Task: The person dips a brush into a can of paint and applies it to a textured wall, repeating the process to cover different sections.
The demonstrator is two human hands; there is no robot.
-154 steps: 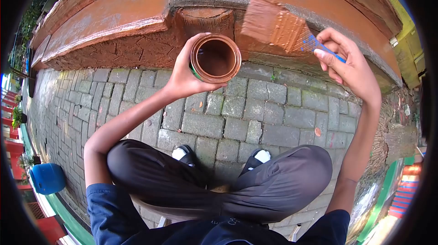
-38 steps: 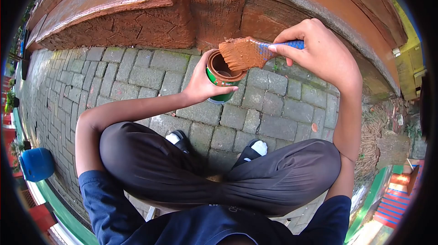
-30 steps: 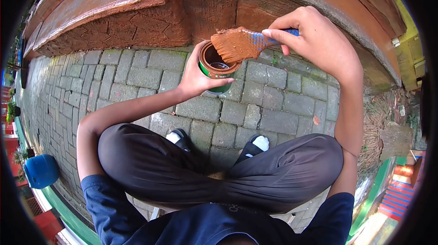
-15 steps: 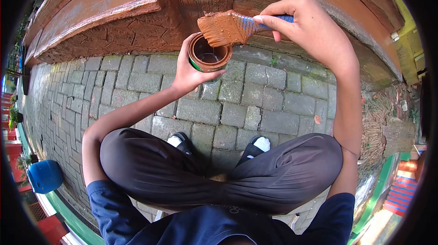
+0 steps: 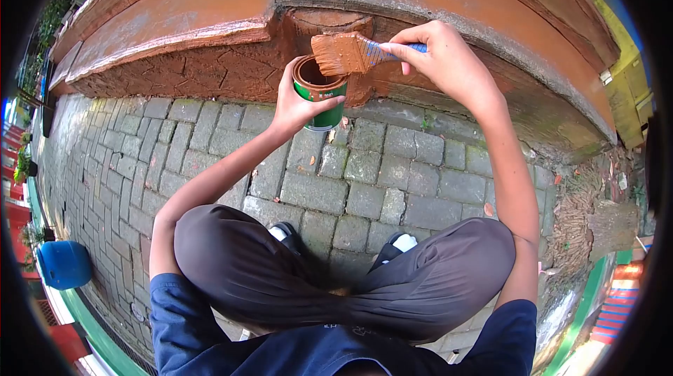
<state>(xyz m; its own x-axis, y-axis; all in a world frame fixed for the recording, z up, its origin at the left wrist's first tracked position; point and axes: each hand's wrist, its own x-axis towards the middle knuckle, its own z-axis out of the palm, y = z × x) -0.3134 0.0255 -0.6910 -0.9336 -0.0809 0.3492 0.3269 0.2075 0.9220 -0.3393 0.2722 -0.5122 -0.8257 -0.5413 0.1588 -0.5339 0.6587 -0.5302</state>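
My left hand [image 5: 297, 104] is wrapped round a green paint can [image 5: 327, 115] with brown paint on its rim and inside. The blue handle of a wide paintbrush [image 5: 348, 53] is pinched in my right hand [image 5: 438, 60]. Brown paint coats the bristles, which point left and lie over the can's right rim. Whether they touch the rim I cannot tell. Just beyond both hands stands a low wall [image 5: 189, 71], its textured face coloured reddish brown on the left and duller on the right.
Grey paving stones [image 5: 315, 192] run beneath me, with my knees bent above them. A blue barrel [image 5: 64, 264] stands at the far left. A tree stump [image 5: 610, 229] is at the right, near a yellow structure [image 5: 627, 60].
The can now shows more of its green side. My right hand and the brush have shifted slightly left and down. The view has moved, so the wall and paving appear further right and lower.
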